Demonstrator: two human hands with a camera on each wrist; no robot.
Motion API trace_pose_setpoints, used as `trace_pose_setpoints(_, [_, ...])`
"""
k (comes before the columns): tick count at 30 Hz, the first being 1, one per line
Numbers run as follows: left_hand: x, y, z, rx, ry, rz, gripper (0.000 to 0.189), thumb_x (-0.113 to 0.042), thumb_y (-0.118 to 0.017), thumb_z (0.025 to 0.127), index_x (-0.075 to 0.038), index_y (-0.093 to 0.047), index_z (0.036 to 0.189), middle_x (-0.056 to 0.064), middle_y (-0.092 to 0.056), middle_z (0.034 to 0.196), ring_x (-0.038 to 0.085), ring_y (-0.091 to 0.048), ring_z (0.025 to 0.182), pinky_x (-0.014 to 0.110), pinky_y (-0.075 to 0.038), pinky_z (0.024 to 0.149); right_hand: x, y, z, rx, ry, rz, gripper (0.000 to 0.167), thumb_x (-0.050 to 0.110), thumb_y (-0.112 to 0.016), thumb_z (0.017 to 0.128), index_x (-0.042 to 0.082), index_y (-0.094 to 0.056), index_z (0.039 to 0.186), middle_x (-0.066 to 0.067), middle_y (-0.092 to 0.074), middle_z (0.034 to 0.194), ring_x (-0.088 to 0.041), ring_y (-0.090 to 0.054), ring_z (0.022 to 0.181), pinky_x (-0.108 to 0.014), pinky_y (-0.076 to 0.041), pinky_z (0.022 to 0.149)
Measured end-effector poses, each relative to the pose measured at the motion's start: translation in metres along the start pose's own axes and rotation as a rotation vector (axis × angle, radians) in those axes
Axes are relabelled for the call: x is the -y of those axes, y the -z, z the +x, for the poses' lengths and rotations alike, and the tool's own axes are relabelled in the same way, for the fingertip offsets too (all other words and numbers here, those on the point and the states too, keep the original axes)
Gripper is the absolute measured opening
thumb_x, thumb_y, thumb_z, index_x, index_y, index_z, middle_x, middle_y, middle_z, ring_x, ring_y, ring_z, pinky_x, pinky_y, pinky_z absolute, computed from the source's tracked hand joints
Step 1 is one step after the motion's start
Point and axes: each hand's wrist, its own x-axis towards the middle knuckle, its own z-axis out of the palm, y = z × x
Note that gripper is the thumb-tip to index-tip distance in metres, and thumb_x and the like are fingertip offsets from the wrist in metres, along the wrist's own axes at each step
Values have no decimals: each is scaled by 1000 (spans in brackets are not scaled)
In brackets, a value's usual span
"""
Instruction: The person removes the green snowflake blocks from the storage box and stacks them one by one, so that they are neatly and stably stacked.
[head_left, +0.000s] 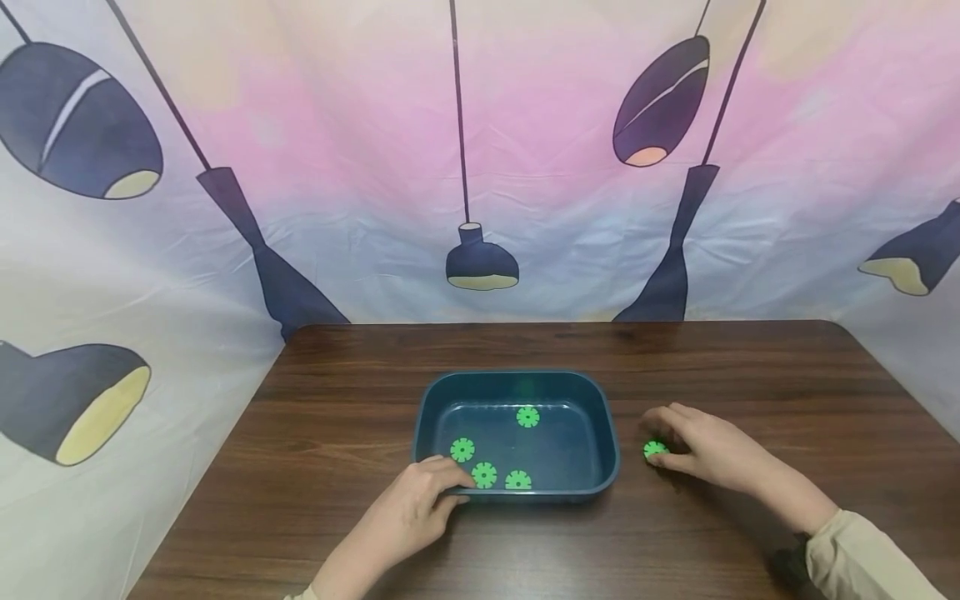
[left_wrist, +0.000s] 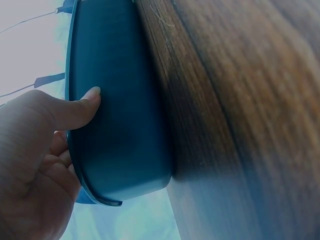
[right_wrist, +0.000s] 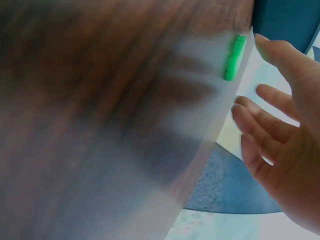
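A dark teal rectangular plastic tray (head_left: 517,497) sits on the table. My left hand (head_left: 420,510) holds its near left rim, thumb (left_wrist: 80,111) against the outer wall and the other fingers over the inside. Several green notched discs (head_left: 528,417) lie in the tray, mostly toward its near left part. To the right of the tray another green notched disc (head_left: 656,451) lies flat on the table. My right hand (head_left: 708,446) hovers around that disc, fingers spread and loosely bent; in the right wrist view a gap separates the fingertips from the disc (right_wrist: 234,58).
The brown wood-grain table (head_left: 345,400) extends around the tray on all sides. Behind it hangs a pastel cloth (head_left: 375,167) printed with dark lamps, which also drapes along both sides.
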Motion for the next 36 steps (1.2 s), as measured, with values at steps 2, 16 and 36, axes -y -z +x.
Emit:
trace_pose_setpoints(2, [0, 0, 0, 2, 1, 1, 18, -1, -72, 77, -16, -69, 87, -10, -65, 86, 5, -59, 83, 19, -52, 73, 3, 0, 2, -61, 12, -23, 49, 39, -69, 83, 14, -56, 123, 0, -59, 107, -19, -60, 95, -40, -52, 75])
trace_pose_setpoints(16, [-1, 1, -1, 0, -19, -3, 20, 2, -72, 76, -14, -69, 88, -7, -66, 86, 6, -59, 84, 20, -53, 73, 30, 19, 37, -279, 173, 2, 42, 19, -70, 83, 13, -57, 122, -4, -57, 119, -24, -56, 108, -48, -48, 87])
trace_pose_setpoints(36, [-2, 2, -1, 24, 1, -6, 20, 3, -71, 77, -13, -69, 89, -6, -66, 87, 7, -59, 86, 21, -53, 75, 97, -6, 81, 103, 372, 74, 60, 37, -75, 77, 17, -53, 129, 1, -51, 128, -19, -48, 118, -45, -42, 97])
